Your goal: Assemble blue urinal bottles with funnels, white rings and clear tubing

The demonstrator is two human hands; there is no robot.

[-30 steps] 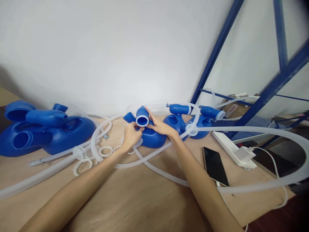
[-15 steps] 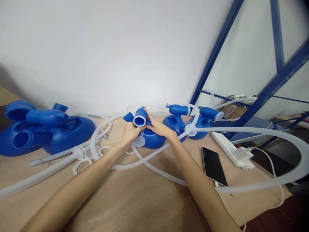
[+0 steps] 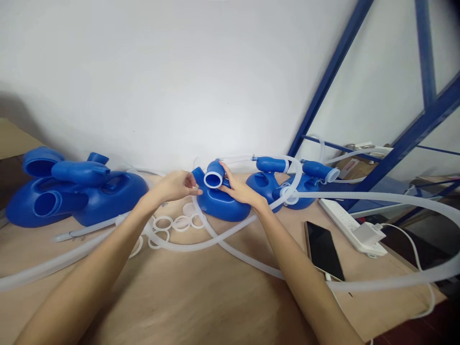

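One blue bottle [image 3: 225,207], held near its neck by the right hand [image 3: 240,189], lies just right of the left hand [image 3: 175,186], whose grip is unclear.

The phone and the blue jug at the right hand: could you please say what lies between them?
The head view shows a translucent tube and the right forearm between the phone and the jug.

Extends both arms [image 3: 102,266] forward, converging; holds left hand [image 3: 176,185] half-curled; grips with right hand [image 3: 240,189], thumb pointing up.
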